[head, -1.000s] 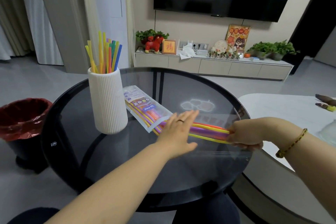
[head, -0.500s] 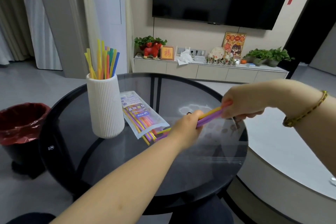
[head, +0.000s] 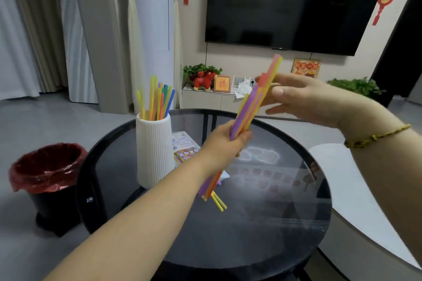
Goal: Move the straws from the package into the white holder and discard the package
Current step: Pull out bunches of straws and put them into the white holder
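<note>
Head view showed the left hand (head: 225, 141) fisted around a bundle of straws (head: 247, 110) near its middle, gripping it tight and tilted, top end leaning up to the right, lower ends poking out below the wrist above the round glass table (head: 262, 235). Right hand (head: 303, 98) sat at the bundle's upper part, fingers (head: 277, 91) spread loose and flat against the straws, not clamped; contact looked light, motion blur made it hard to tell more. Bundle was purple, yellow, orange, pink. White ribbed holder (head: 155, 148) stood on the table left of the left hand, already holding upright straws (head: 157, 102). Package (head: 186, 148) lay flat on the table just right of the holder, partly hidden behind the left forearm. Black bin with red liner (head: 48, 175) stood on the floor left of the table. Right wrist wore a yellow bracelet (head: 376, 137).
</note>
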`<state>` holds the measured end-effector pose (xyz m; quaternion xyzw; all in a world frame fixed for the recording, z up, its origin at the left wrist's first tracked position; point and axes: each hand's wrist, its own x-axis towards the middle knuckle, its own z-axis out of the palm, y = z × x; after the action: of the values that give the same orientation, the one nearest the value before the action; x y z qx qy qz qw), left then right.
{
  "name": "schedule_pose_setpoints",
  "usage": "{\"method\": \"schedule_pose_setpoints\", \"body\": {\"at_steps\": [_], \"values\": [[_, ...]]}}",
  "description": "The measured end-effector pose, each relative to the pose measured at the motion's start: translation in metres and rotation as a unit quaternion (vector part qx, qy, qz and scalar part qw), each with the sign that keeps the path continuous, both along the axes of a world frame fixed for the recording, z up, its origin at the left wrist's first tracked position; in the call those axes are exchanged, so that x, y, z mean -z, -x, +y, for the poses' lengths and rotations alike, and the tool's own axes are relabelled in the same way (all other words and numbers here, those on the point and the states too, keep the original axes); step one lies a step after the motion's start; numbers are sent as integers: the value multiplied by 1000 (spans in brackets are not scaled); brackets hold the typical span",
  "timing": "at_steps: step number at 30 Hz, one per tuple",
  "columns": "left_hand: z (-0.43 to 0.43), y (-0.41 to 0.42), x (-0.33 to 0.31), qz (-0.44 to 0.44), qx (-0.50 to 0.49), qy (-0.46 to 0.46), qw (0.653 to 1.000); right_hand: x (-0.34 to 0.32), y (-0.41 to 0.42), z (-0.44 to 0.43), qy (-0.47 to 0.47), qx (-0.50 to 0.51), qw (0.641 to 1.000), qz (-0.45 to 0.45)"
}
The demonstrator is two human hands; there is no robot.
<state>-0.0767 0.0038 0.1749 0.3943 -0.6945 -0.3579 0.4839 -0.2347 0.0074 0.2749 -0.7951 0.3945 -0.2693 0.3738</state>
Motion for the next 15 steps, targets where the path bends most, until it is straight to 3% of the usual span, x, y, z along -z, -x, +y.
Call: {"method": "schedule_pose_setpoints", "body": {"at_steps": [4,10,15], "values": [[6,-25,-2,25,18,-51,998,32,-49,-14,-32,-71,994,-79],[6,-69,19,61,-74,-69,993,59,-122,-25,-21,-61,988,-139],[4,-94,43,67,-87,-89,990,78,-160,-29,-34,-36,981,-189]]}}
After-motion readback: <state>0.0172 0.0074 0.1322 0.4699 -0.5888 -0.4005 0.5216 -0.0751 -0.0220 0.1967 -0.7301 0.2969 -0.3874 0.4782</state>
